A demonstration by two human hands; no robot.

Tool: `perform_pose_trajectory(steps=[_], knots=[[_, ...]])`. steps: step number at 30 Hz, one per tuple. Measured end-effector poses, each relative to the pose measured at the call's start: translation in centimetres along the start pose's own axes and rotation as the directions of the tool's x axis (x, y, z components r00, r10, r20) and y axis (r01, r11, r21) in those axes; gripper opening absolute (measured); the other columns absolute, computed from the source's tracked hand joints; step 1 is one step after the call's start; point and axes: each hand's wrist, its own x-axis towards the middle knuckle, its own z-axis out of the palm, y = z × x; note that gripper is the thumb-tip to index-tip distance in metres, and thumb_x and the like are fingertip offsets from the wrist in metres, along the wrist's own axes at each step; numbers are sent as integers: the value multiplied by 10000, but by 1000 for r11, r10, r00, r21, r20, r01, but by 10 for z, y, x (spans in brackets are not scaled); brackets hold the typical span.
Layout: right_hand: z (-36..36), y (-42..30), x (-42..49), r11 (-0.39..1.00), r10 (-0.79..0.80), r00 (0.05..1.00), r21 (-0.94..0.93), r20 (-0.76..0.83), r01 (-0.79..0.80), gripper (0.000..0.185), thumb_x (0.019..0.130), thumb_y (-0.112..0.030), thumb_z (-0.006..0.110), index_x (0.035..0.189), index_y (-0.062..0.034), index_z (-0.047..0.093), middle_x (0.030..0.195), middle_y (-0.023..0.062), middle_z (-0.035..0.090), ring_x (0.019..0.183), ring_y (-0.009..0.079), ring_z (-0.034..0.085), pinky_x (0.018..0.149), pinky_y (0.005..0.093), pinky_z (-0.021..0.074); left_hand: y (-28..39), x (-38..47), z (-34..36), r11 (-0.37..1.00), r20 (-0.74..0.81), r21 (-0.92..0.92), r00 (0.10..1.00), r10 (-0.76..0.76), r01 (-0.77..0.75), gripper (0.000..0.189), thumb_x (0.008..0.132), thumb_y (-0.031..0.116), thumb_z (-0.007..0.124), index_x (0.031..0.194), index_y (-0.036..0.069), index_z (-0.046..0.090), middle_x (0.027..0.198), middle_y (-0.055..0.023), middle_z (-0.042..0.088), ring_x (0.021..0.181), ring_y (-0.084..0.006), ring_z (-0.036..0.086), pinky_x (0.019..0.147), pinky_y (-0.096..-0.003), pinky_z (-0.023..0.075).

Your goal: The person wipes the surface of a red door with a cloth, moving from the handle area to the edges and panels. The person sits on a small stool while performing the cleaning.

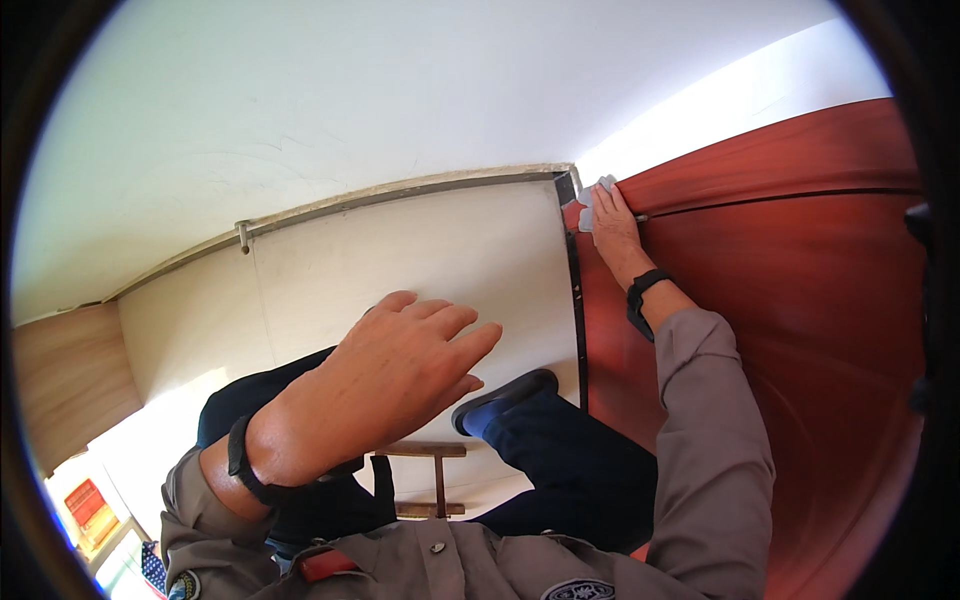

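My right hand lies with its fingers extended over a pale grey cloth, at the left end of a red-brown wooden panel. The cloth shows beyond the fingertips and along the side of the hand, close to the white wall. A dark seam runs along the panel from near that hand. My left hand hangs in front of me above the pale floor, back of the hand up and fingers apart. Nothing shows in it, though its palm is hidden.
A small metal peg sticks out low on the wall. Beneath me is a wooden frame, perhaps a stool. My shoe is beside the panel's dark lower edge. A light wooden panel stands at far left.
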Motion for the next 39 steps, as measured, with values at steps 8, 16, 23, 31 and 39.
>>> perform_pose_trajectory(steps=[8, 16, 23, 31, 39], knots=[[-46, 64, -39, 991, 90, 987, 115, -134, -75, 479, 1003, -239, 555, 1405, 11, 628, 1615, 139, 462, 1545, 263, 332, 1310, 465, 161, 5, -2, 9, 997, -60, -20, 996, 71, -73, 432, 974, 231, 717, 1352, 53, 613, 1244, -148, 708, 1155, -322, 676, 1011, -442, 489], [-122, 139, -95, 974, 217, 968, 97, -126, -205, 493, 976, -207, 603, 1445, -54, 589, 1635, 89, 431, 1558, 230, 303, 1319, 451, 130, 6, 0, 19, 989, -97, 6, 984, 147, -147, 393, 970, 241, 704, 1306, 46, 644, 1157, -159, 735, 1039, -350, 708, 878, -452, 563], [-194, 210, -158, 943, 330, 923, 21, -196, -333, 490, 988, -176, 577, 1471, -95, 572, 1662, 48, 402, 1575, 203, 265, 1327, 460, 101, 3, 4, 20, 986, -141, -8, 976, 166, -169, 391, 985, 275, 669, 1316, 67, 662, 1163, -172, 736, 1059, -367, 699, 893, -464, 567], [-259, 281, -216, 868, 464, 844, -49, -270, -493, 542, 971, -116, 600, 1510, -135, 552, 1680, 30, 378, 1579, 191, 264, 1327, 482, 109, -8, 7, 25, 988, -161, 3, 975, 154, -155, 441, 987, 336, 658, 1349, 82, 661, 1146, -190, 738, 1087, -387, 685, 921, -494, 554], [-301, 334, -259, 786, 558, 758, -79, -337, -614, 565, 985, -124, 592, 1545, -151, 520, 1707, 37, 330, 1585, 192, 241, 1323, 517, 77, -18, 9, 30, 988, -184, 9, 971, 151, -152, 460, 979, 375, 665, 1348, 101, 665, 1149, -180, 743, 1096, -393, 681, 923, -497, 551]])
